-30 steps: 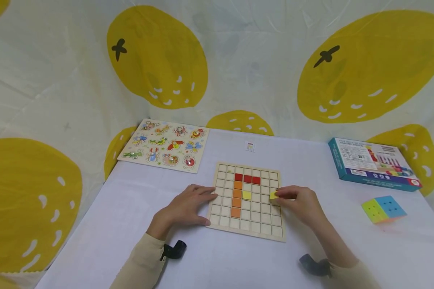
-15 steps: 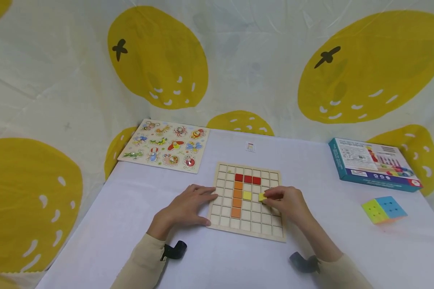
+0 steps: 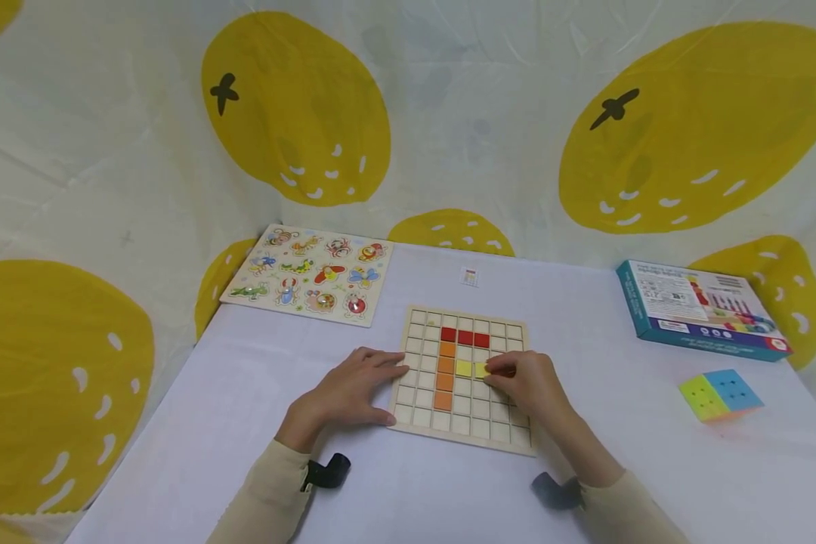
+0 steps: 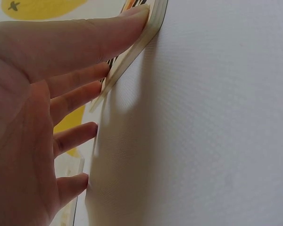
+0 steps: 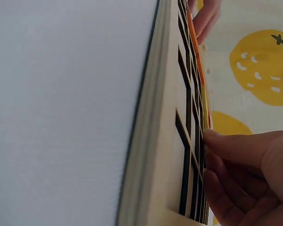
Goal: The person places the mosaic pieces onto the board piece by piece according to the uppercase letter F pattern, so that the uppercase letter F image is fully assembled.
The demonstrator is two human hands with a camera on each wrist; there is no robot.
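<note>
A wooden grid board (image 3: 425, 414) lies on the white table. On it a row of red square tiles (image 3: 465, 337) tops a column of orange tiles (image 3: 445, 374). One yellow tile (image 3: 463, 369) sits right of that column. My right hand (image 3: 527, 381) pinches a second yellow tile (image 3: 480, 370) between thumb and fingers, at the cell beside the first one. With fingers spread, my left hand (image 3: 350, 389) rests at the board's left edge. In the left wrist view the thumb (image 4: 132, 29) touches the board's edge (image 4: 153, 23).
A peg puzzle with insect pictures (image 3: 313, 276) lies at the back left. A small printed card (image 3: 470, 276) is behind the board. To the right are a boxed toy (image 3: 707, 308) and a coloured puzzle cube (image 3: 722, 394).
My right hand has carried the yellow tile leftward over the board, from its right edge to beside the first yellow tile. The left hand stays in place.
</note>
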